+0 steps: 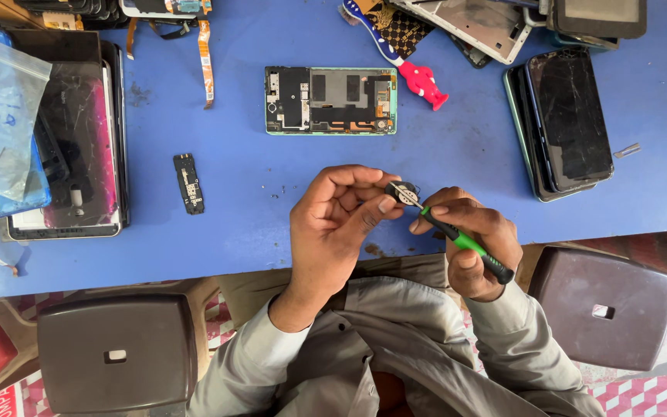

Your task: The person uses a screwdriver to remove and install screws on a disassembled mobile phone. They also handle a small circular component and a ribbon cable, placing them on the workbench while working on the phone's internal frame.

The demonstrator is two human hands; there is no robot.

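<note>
left hand (333, 224) has its grip clamped on a small round part (403, 192) over the blue table (256, 224); right hand (476, 243) is closed around a green screwdriver (468, 245), tip touching the part from four o'clock.

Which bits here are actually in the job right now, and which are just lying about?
In hand: small round part pinched by left hand; green-handled screwdriver in right hand.

Lying about: opened phone body, small black board, cracked phones, plastic bag.
</note>
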